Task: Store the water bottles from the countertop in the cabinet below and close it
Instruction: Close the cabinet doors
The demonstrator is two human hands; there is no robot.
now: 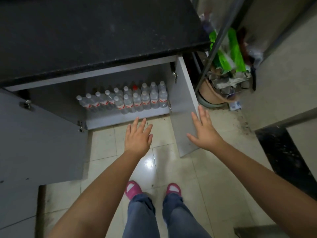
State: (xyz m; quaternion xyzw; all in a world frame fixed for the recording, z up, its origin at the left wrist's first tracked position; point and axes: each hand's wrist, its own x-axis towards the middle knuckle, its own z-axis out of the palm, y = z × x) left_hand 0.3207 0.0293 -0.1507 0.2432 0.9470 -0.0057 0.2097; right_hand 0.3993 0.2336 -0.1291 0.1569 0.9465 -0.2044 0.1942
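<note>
Head view: your right hand (204, 129) lies flat-fingered on the open right cabinet door (184, 121); your left hand (138, 136) is spread, empty, water bottles (130, 100) at 12 o'clock.

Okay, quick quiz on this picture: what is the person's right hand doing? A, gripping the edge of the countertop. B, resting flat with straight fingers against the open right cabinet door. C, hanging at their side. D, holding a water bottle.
B: the right hand lies with straight fingers against the right cabinet door, which stands open, while the water bottles already stand inside the cabinet and the left hand hovers open in front of it.
</note>
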